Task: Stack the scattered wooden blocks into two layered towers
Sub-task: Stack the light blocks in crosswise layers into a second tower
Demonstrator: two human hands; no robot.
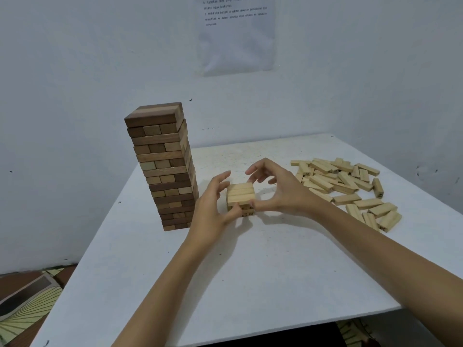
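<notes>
White bench (250,271) holds a tall brown wooden block tower (162,166), loose pale wooden blocks (343,181) and a short pale block stack (240,194). The left hand (210,211) and right hand (280,191), fingers spread, touch the stack with their thumbs.

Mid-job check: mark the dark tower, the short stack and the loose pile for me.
Dark tower (162,169): head view, middle of its front face.
Short stack (240,192): head view, its top layer.
Loose pile (338,182): head view, a block near the heap's centre.
</notes>
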